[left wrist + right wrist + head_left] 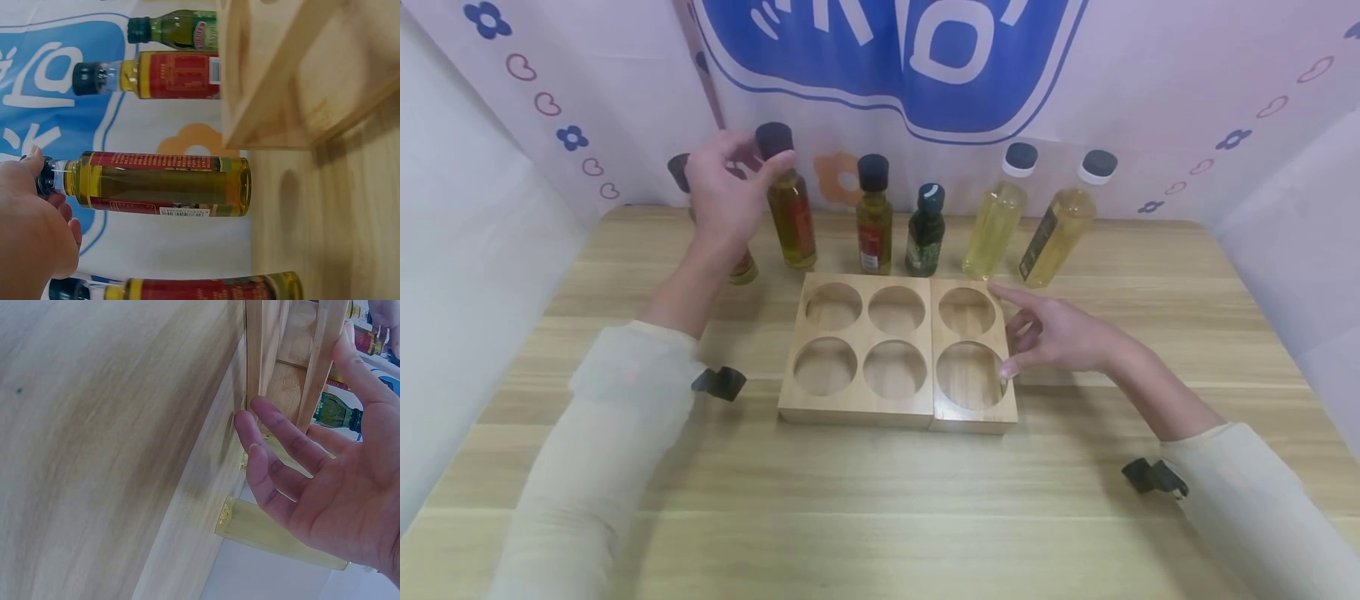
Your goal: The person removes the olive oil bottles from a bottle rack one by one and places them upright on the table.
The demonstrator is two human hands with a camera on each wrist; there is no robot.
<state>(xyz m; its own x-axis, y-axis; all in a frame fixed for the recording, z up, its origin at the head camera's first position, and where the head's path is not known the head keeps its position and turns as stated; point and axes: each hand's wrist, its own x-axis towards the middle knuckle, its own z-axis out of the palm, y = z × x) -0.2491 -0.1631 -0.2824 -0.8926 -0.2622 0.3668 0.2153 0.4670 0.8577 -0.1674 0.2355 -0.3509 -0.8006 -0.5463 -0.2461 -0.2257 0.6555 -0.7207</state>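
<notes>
My left hand point(728, 187) pinches the black cap of an olive oil bottle point(793, 221) between thumb and fingers. This bottle, with its red label and yellow-green oil, stands upright in the head view and shows whole in the left wrist view point(162, 184). Another red-labelled bottle point(745, 268) is mostly hidden behind that hand and wrist. My right hand point(1060, 335) rests at the right edge of a pale wooden rack point(861, 408), thumb on its top face, other fingers loosely bent beside it. Round holes fill the rack's top, and a seam divides it into a wider and a narrower block.
Behind the rack stand a third red-labelled bottle point(874, 221), a small dark green bottle point(926, 233) and two clear bottles of pale yellow oil point(996, 221) point(1060, 229). A printed cloth point(1120, 75) hangs at the back edge of the wooden table point(865, 508).
</notes>
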